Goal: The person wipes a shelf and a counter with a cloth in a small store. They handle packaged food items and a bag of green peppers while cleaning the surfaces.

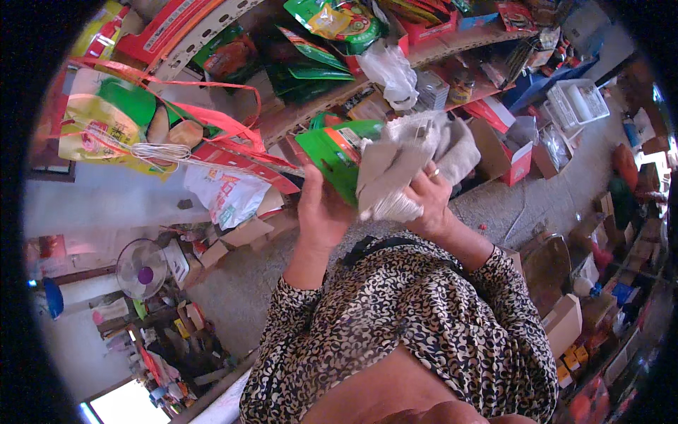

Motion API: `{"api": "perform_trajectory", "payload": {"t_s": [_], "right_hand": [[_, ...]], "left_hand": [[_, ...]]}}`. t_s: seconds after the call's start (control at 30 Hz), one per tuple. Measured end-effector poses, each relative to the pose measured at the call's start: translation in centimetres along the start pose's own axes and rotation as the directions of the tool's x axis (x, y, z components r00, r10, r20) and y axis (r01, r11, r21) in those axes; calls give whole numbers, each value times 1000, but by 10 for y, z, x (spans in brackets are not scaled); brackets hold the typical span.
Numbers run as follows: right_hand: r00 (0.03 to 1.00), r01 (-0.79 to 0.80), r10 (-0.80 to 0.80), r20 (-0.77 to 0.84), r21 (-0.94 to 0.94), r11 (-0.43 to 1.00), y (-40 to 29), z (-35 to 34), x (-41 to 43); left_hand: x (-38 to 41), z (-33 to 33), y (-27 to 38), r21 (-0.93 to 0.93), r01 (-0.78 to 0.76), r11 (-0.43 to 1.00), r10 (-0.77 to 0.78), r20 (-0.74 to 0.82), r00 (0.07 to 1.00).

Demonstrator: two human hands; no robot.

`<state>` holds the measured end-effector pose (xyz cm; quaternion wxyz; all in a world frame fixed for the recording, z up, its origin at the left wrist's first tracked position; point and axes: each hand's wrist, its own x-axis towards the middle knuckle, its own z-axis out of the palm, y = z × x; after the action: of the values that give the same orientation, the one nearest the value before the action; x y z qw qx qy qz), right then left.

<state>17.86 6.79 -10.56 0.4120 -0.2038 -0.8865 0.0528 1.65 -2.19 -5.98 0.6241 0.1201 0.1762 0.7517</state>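
Note:
My left hand (pixel 324 212) holds a green plastic packet (pixel 336 153) by its lower left side, thumb raised along the edge. A bunched, greyish-white cloth (pixel 397 175) is in my right hand (pixel 431 199), which wears a ring; the cloth lies against the packet's right side and covers part of it. Both hands are in front of a shelf, above my patterned top. The fingers of my left hand are largely hidden behind the packet.
Perforated metal shelves (pixel 424 53) hold packets and boxes. Red ribbon (pixel 228 124) and a bundle of white cord (pixel 161 152) hang at the left. Open cartons (pixel 490 151) and a white plastic basket (pixel 564 114) stand right. A fan (pixel 141 270) is at the lower left.

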Motion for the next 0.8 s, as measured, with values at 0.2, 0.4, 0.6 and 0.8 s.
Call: {"api": "perform_trajectory", "payload": {"t_s": [0.2,0.4,0.6,0.8], "right_hand": [[991,79,-92,95,138,987,-2,-1,-17],[978,-137,148,144,-89,987,53,26,-68],[734,-669,666,129,300,680,98,2,-48],[798,-596,394,457,502,627,-30,-35,46]], "left_hand": [[-4,-9,7,425,64,903,73,-298,952],[-7,-14,18,462,86,883,67,-304,950],[-5,-21,37,545,121,829,51,-290,956],[-1,-93,-3,481,266,836,-176,-224,959]]}}
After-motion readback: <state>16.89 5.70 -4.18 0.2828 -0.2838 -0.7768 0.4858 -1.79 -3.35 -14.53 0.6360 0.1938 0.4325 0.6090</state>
